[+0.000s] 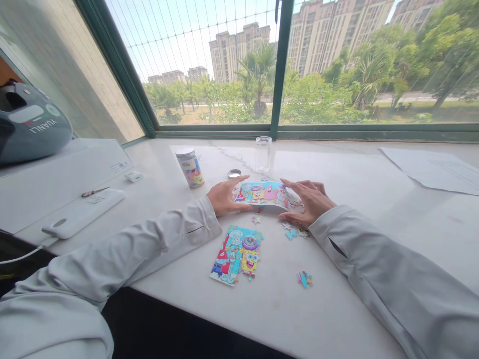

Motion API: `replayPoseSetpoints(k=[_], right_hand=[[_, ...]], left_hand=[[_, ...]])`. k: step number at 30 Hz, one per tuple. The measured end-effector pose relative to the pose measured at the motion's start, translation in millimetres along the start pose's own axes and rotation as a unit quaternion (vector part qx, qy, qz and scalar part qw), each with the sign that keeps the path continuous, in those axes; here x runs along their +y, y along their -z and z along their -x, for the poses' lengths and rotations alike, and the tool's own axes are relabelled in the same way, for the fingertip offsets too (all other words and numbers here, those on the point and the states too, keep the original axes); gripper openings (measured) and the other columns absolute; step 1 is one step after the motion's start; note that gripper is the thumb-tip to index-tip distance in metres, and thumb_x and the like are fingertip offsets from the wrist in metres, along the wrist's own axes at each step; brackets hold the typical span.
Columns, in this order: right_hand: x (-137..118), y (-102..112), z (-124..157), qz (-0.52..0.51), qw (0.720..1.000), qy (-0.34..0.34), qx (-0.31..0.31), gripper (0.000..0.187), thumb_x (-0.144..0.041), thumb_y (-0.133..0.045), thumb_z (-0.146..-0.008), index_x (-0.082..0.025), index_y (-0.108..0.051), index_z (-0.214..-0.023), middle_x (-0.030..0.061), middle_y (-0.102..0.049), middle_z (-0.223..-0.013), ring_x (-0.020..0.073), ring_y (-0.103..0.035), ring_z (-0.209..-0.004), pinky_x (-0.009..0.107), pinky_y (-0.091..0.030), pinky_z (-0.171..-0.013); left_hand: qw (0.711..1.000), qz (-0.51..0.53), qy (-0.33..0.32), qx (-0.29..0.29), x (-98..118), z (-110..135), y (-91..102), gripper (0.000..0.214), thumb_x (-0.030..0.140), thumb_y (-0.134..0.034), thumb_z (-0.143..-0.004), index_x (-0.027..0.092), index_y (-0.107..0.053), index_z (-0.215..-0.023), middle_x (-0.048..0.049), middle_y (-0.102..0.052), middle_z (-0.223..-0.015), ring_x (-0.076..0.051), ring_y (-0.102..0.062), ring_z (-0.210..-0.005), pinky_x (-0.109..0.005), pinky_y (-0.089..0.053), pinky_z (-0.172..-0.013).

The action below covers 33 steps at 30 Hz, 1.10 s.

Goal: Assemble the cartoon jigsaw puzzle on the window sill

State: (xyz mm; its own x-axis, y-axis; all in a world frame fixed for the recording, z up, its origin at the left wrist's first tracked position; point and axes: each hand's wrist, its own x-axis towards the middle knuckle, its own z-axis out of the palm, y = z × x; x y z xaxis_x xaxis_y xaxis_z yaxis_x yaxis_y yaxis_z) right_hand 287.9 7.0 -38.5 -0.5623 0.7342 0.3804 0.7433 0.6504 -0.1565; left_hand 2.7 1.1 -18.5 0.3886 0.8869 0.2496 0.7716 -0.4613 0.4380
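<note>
Puzzle section (264, 194) | long axis runs left hand (223, 198) to right hand (309, 201) | both hands grip its short ends | equally near

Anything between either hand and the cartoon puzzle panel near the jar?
Nothing visible. The left hand and right hand touch the puzzle panel at its two ends; loose pieces lie nearer the person.

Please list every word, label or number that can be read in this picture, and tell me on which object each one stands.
"YUANLI": on the grey helmet, upside down from this view.
Label on the white box: too small to read.
Label on the cartoon jar: too small to read.
Print on the paper sheets: blurred, unreadable.
Puzzle picture: cartoon figures only, no readable words.
</note>
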Motion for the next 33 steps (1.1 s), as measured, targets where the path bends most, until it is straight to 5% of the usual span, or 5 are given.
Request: replayPoseSetpoints(k=[9,18,27,33], right_hand=[[-0.2,-6.8,-1.8,0.015,0.999,-0.028,-0.011,0.105,-0.076,-0.053,-0.07,-0.025,-0.012,-0.153,0.0145,-0.053,-0.138,0.0384,-0.033,-0.133,0.053,-0.016,-0.101],[-4.5,-2.6,-2.0,-0.013,0.999,-0.037,-0.028,0.097,-0.074,-0.052,-0.072,-0.03,-0.017,-0.151,0.013,-0.054,-0.137,0.0355,-0.035,-0.134,0.052,-0.012,-0.103],[-9.0,4.1,-3.2,-0.004,0.997,-0.004,0.08,0.098,-0.075,-0.06,-0.066,-0.028,-0.027,-0.146,0.0144,-0.047,-0.14,0.0369,-0.036,-0.129,0.05,-0.021,-0.101],[-8.2,3.0,-6.0,0.007,0.985,0.055,0.165,0.092,-0.075,-0.062,-0.067,-0.026,-0.032,-0.139,0.017,-0.044,-0.142,0.0362,-0.043,-0.127,0.049,-0.026,-0.1]], left_hand=[[1.0,-0.007,0.014,-0.005,3.0,-0.1,0.4,0.106,0.068,-0.074,-0.056,0.021,-0.04,-0.144,-0.0125,-0.055,-0.135,-0.032,-0.058,-0.114,-0.037,-0.046,-0.09],[0.999,-0.014,0.004,-0.05,0.6,-2.2,4.1,0.107,0.071,-0.07,-0.056,0.021,-0.038,-0.145,-0.0105,-0.05,-0.142,-0.032,-0.052,-0.124,-0.039,-0.038,-0.103],[0.999,0.043,0.003,0.011,2.1,1.4,-0.1,0.113,0.064,-0.077,-0.054,0.018,-0.033,-0.147,-0.0153,-0.048,-0.143,-0.032,-0.056,-0.118,-0.042,-0.044,-0.097],[0.977,0.18,0.096,0.063,1.0,0.0,3.1,0.121,0.058,-0.082,-0.053,0.017,-0.023,-0.151,-0.0222,-0.052,-0.137,-0.028,-0.066,-0.095,-0.041,-0.05,-0.087]])
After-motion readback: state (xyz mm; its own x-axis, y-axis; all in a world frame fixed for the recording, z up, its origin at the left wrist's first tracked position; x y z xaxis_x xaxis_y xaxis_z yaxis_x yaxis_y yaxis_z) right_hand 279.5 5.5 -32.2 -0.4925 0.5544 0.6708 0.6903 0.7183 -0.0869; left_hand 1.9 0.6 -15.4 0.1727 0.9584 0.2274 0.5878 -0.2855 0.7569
